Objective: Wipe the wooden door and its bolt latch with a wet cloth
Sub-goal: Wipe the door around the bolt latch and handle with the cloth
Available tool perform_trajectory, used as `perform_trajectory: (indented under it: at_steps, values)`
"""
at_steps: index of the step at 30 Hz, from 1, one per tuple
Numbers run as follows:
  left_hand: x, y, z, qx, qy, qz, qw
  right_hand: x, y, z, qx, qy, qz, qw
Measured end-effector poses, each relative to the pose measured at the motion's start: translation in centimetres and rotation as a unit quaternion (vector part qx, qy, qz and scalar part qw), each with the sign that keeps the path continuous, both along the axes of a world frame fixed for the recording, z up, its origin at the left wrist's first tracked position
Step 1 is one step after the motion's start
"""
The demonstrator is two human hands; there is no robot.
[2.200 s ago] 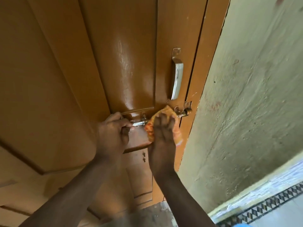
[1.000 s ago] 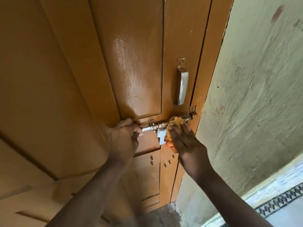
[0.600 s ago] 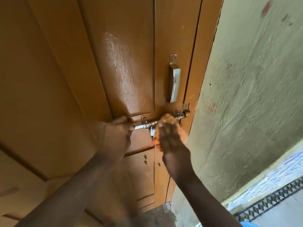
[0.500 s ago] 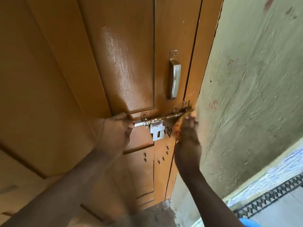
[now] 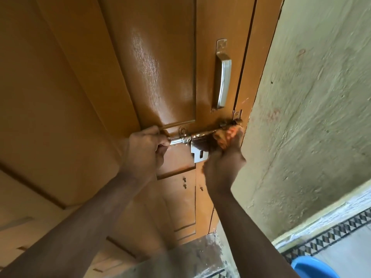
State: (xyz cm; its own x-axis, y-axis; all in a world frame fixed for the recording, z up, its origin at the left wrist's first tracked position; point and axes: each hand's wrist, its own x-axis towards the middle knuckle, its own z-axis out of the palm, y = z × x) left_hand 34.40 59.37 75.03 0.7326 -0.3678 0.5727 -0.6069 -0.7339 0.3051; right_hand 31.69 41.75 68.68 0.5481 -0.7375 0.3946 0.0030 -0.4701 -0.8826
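Note:
The brown wooden door (image 5: 152,63) fills the left and middle of the head view, glossy where light hits its raised panel. A steel bolt latch (image 5: 197,135) runs across it below the panel, with a hasp plate (image 5: 199,154) hanging under the rod. My left hand (image 5: 145,149) grips the bolt's left end. My right hand (image 5: 222,163) holds a bunched orange cloth (image 5: 225,135) pressed against the right end of the bolt, by the door frame. Most of the cloth is hidden in my fingers.
A steel pull handle (image 5: 222,77) is fixed above the bolt. A rough pale green wall (image 5: 313,97) stands right of the frame. Patterned floor tiles (image 5: 329,235) and a blue plastic object (image 5: 313,267) lie at the bottom right.
My right hand has rubbed the cloth back and forth along the bolt, ending at its right end and uncovering the hasp plate. My left hand has kept its grip on the bolt's left end.

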Motion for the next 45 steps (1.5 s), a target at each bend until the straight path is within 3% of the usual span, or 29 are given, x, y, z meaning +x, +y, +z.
perform_trajectory:
  at_steps: [4,7,10,13,19,23,26,28,30,33,35,37,41,45]
  values:
    - [0.0,-0.1,-0.3,-0.013,0.003,0.015,1.000,-0.4,3.2,-2.7,-0.103,0.043,0.119,0.987]
    - [0.0,-0.2,-0.4,-0.014,-0.006,0.013,1.000,-0.8,3.1,-4.5,-0.206,0.081,0.099,0.970]
    - [0.2,-0.1,-0.4,-0.017,-0.019,0.010,1.000,-1.2,2.6,-4.5,-0.234,0.098,0.112,0.961]
    - [0.1,-0.2,-0.5,-0.034,-0.008,0.011,0.999,-2.1,2.1,-4.8,-0.188,0.051,0.145,0.970]
    - [0.0,-0.1,-0.8,-0.034,-0.015,0.016,0.999,-3.7,3.8,-5.0,-0.009,-0.021,0.079,0.997]
    - [0.0,0.0,-0.7,-0.028,-0.021,0.010,0.999,-2.2,5.2,-6.5,-0.105,-0.015,0.135,0.985]
    - [0.1,-0.1,-0.7,-0.031,-0.022,0.008,0.999,-1.1,4.9,-8.6,-0.233,0.077,0.157,0.957]
    - [0.1,-0.1,-0.7,-0.039,-0.022,0.006,0.999,-1.2,4.4,-10.1,-0.266,0.107,0.155,0.945]
    - [0.2,0.0,-0.8,-0.038,-0.024,0.005,0.999,-2.0,4.4,-10.6,-0.240,0.075,0.173,0.952]
    - [0.2,0.0,-0.8,-0.034,-0.027,0.006,0.999,-2.6,5.4,-8.2,-0.075,-0.027,0.142,0.987]
    - [0.2,-0.1,-0.8,-0.029,-0.033,0.007,0.999,-1.8,6.1,-5.8,-0.018,-0.063,0.104,0.992]
    - [0.3,0.0,-0.8,-0.018,-0.040,0.002,0.999,-1.0,6.5,-5.0,-0.056,-0.074,0.117,0.989]
    - [0.3,0.2,-0.6,-0.009,-0.037,0.002,0.999,-1.3,5.8,-8.7,-0.197,0.006,0.166,0.966]
    - [0.3,0.2,-0.6,-0.016,-0.026,0.008,0.999,-3.3,4.9,-7.7,-0.110,-0.041,0.144,0.983]
